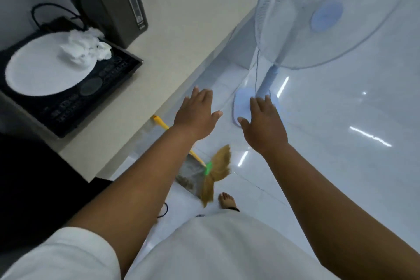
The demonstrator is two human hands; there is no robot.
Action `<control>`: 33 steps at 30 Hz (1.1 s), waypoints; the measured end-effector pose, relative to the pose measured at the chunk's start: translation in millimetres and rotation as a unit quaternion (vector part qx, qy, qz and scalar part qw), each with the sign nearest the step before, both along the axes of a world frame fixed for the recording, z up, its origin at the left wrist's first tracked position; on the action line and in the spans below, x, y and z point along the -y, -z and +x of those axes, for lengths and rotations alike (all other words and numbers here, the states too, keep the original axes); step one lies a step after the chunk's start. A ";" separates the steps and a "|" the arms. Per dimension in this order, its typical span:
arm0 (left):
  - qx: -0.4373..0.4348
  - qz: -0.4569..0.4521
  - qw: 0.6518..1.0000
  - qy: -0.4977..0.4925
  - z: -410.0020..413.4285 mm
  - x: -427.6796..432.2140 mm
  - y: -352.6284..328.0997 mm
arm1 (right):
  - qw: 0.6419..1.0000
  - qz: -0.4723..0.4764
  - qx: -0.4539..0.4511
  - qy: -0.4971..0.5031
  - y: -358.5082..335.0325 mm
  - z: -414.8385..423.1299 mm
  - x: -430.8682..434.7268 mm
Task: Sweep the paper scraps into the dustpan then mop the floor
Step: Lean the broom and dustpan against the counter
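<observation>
Two arms outstretched, left hand [196, 118] and right hand [264, 123] palms down, fingers spread, each grip released

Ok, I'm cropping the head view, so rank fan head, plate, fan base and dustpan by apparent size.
1. Fan head.
2. Plate, clearly smaller.
3. Fan base and dustpan: these look alike and both are partly hidden, so I won't rank them.

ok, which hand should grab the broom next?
Left, likely. The left hand is open and close beside the broom handle, whose top rests by the counter edge. The right hand is open too, but farther over, above the fan base.
</observation>
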State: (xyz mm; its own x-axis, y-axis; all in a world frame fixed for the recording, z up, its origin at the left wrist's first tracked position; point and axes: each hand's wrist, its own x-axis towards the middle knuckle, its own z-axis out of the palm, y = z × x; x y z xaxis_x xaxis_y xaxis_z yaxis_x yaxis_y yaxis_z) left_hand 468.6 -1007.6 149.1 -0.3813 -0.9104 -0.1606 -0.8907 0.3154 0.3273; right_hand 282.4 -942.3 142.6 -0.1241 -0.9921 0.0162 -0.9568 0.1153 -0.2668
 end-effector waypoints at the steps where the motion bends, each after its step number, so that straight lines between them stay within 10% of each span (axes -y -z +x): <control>1: 0.004 -0.011 1.000 0.025 -12.0 -2.9 -4.2 | 1.000 -0.003 0.000 0.023 -4.1 -7.1 -12.7; 18: 0.024 -0.052 0.938 0.343 -184.7 -150.5 -33.0 | 0.942 -0.004 -0.009 0.336 -14.1 -117.4 -260.5; 33: 0.009 -0.029 0.824 0.565 -339.5 -447.4 -33.3 | 0.839 0.004 -0.029 0.544 -30.0 -175.2 -585.0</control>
State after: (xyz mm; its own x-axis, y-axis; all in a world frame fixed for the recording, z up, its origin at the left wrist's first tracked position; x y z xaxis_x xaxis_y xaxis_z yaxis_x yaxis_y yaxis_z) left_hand 129.1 -560.2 182.4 -0.9895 0.0187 -0.1431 -0.0213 0.9620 0.2724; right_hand 107.2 -357.3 172.6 -0.9552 -0.2922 0.0464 -0.2951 0.9302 -0.2183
